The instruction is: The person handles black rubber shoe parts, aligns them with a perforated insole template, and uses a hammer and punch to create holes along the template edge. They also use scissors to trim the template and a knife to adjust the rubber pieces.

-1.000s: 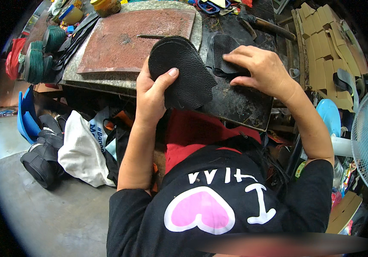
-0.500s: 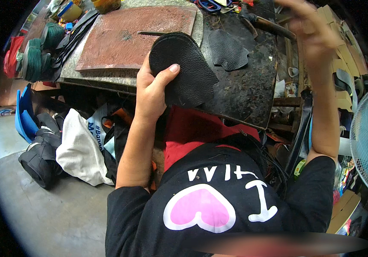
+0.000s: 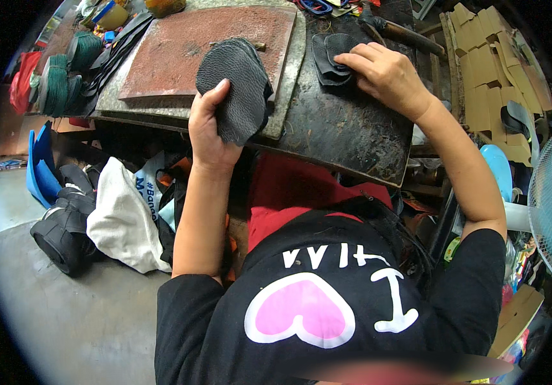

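Observation:
My left hand [image 3: 210,128] holds up a small stack of rounded black leather pieces [image 3: 236,83], thumb across the front and fingers hidden behind. To the right, over the dark worktop, my right hand [image 3: 388,78] pinches the edge of another black leather piece [image 3: 340,45]. That piece overlaps a second leather piece [image 3: 323,67] lying on the worktop.
A reddish board [image 3: 166,61] rests on a pale stone slab [image 3: 292,90]; a thin tool [image 3: 260,46] lies on it, partly covered. Beyond my right hand is a hammer [image 3: 411,37]. Green cord rolls [image 3: 54,83] stand left, folded cardboard [image 3: 488,77] right.
My right hand has come down from the raised upper right to the leather on the worktop, where a second piece now overlaps the first. My left hand with its stack has shifted slightly left.

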A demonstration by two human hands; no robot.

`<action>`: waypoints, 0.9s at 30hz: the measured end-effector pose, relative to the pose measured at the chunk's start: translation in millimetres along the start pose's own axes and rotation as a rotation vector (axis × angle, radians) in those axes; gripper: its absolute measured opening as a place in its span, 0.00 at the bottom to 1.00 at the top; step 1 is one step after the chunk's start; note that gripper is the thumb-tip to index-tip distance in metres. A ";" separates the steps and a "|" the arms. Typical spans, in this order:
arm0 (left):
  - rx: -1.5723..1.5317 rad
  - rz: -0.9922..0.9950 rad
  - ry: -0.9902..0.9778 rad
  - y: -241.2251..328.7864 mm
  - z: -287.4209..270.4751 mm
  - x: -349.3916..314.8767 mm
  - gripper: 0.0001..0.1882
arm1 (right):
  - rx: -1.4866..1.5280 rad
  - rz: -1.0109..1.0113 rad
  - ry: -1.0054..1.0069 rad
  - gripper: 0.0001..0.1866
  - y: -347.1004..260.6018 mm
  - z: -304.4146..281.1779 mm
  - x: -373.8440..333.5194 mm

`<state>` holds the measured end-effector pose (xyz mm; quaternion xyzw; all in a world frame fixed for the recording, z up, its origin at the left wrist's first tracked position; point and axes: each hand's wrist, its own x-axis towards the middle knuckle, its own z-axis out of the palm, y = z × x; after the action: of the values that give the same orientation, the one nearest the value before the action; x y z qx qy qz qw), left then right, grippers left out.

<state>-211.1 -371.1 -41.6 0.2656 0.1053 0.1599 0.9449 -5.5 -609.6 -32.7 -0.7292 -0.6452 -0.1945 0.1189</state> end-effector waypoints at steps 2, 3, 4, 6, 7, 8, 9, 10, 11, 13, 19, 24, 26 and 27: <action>0.034 0.069 -0.023 -3.3 -2.3 -1.1 0.17 | 0.095 0.014 0.034 0.18 13.6 -8.0 5.8; 0.068 0.104 0.002 -5.2 -2.5 -0.2 0.17 | 0.186 0.095 0.089 0.20 24.9 -23.0 9.6; 0.084 0.117 -0.004 -7.1 -2.4 0.4 0.17 | 0.236 0.256 0.156 0.18 36.4 -43.1 12.6; 0.084 0.140 -0.055 -8.9 -1.3 2.2 0.16 | 0.183 0.410 0.490 0.13 50.3 -89.7 19.2; 0.123 0.161 -0.024 -8.9 -0.8 1.6 0.16 | 0.288 0.364 0.633 0.11 50.0 -112.0 26.5; 0.113 0.151 -0.015 -8.9 -0.3 1.2 0.16 | 0.278 0.319 0.645 0.11 35.5 -113.6 30.8; 0.096 0.153 -0.021 -9.3 0.4 1.8 0.16 | 0.267 0.273 0.656 0.11 16.6 -114.1 38.2; 0.076 0.153 -0.021 -9.3 0.7 1.9 0.16 | 0.257 0.227 0.667 0.12 -6.6 -112.4 44.6; 0.072 0.153 -0.011 -9.6 0.9 1.7 0.16 | 0.159 0.078 0.391 0.10 -35.4 -94.7 47.2; 0.101 0.138 0.038 -8.8 0.8 1.5 0.17 | 0.216 -0.101 -0.268 0.12 -90.3 -65.0 37.8; 0.131 0.183 0.022 -10.3 0.2 0.6 0.18 | 0.238 0.351 0.261 0.18 -21.8 -102.9 16.6; 0.224 0.193 0.010 -12.2 1.7 -0.3 0.18 | 0.050 0.134 0.588 0.11 -27.1 -137.5 23.3; 0.268 0.202 0.001 -11.9 2.4 -0.6 0.18 | 0.186 -0.002 -0.292 0.11 -60.9 -121.6 24.0; 0.304 0.194 0.032 -11.6 2.7 -1.1 0.18 | 0.360 0.002 -0.675 0.15 -68.8 -124.0 21.6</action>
<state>-208.5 -382.1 -45.4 0.4118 0.1173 0.2369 0.8721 -87.6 -633.2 82.5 -0.7204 -0.6711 0.1731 0.0263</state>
